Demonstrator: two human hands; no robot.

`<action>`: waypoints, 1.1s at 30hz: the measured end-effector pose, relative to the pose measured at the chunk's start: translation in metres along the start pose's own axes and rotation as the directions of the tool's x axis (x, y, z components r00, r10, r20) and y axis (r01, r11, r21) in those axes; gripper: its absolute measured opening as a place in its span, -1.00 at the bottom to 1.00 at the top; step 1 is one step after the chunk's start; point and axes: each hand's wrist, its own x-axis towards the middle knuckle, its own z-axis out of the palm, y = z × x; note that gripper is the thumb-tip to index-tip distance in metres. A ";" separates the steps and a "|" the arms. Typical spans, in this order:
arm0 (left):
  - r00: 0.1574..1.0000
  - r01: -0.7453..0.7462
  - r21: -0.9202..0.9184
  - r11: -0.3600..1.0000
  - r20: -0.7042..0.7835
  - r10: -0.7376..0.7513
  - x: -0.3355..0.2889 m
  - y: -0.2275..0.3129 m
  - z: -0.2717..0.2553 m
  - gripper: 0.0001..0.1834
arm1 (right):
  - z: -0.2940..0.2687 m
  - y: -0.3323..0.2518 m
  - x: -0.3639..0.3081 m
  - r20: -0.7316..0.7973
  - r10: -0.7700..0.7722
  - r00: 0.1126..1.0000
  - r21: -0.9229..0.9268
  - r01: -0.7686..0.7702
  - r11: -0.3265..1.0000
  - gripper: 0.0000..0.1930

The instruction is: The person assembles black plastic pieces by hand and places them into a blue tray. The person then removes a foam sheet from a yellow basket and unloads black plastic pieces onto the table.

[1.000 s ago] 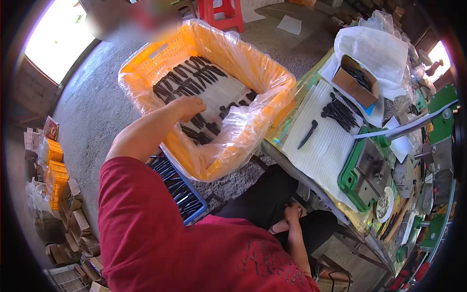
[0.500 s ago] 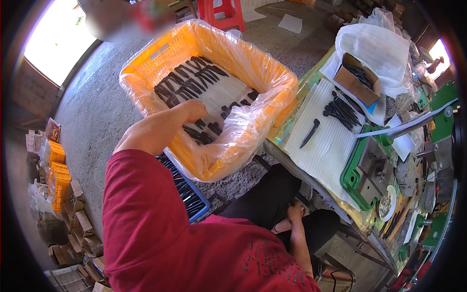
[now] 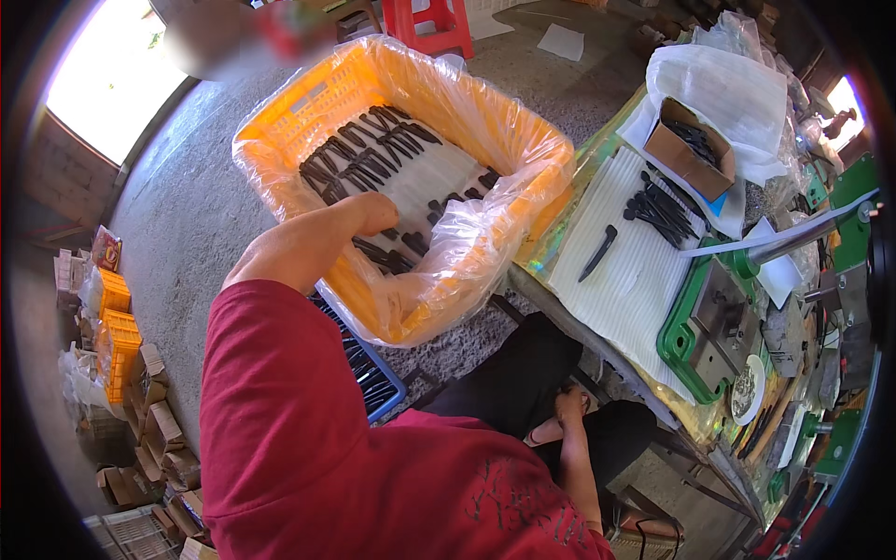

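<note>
My left hand point(image 3: 375, 214) reaches down into a yellow plastic crate point(image 3: 406, 329) lined with clear plastic film. Its fingers curl under and out of sight, so anything in them is hidden. Around it, black handle-like pieces point(image 3: 369, 168) lie in rows on a white sheet; more pieces point(image 3: 415, 243) sit on the crate's near side, partly covered by folded film. Low over my dark trousers, my right hand point(image 3: 569, 405) rests by my knee, its fingers too small and shaded to read.
On the bench at right, several black pieces point(image 3: 661, 213) and a single one point(image 3: 598, 254) lie on white foam point(image 3: 597, 303). Beyond them is a cardboard box point(image 3: 679, 161) of similar pieces. A green metal fixture point(image 3: 686, 347) stands nearer. A blue tray point(image 3: 390, 399) sits below the crate.
My left hand stays over the same part of the crate, shifted only slightly. The whole view has moved a little; the right hand stays by the knee.
</note>
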 end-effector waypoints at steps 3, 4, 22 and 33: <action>0.999 -0.001 -0.060 0.998 -0.042 -0.001 0.000 0.000 -0.003 -0.82 | 0.003 0.010 0.004 0.021 -0.034 0.999 0.027 0.034 0.999 -0.75; 0.999 0.023 -0.108 0.994 -0.039 -0.028 -0.002 0.001 -0.006 -0.79 | 0.003 0.010 0.005 0.021 -0.055 0.998 0.042 0.054 0.998 -0.76; 0.990 0.055 -0.385 0.921 0.138 -0.001 -0.024 0.002 -0.010 -0.61 | 0.001 0.000 0.003 0.055 0.118 0.992 -0.019 -0.117 0.993 -0.69; 0.960 0.004 -0.150 0.989 0.277 0.038 -0.009 0.019 -0.017 -0.66 | -0.002 -0.002 0.002 0.059 0.047 0.997 0.014 -0.048 0.999 -0.71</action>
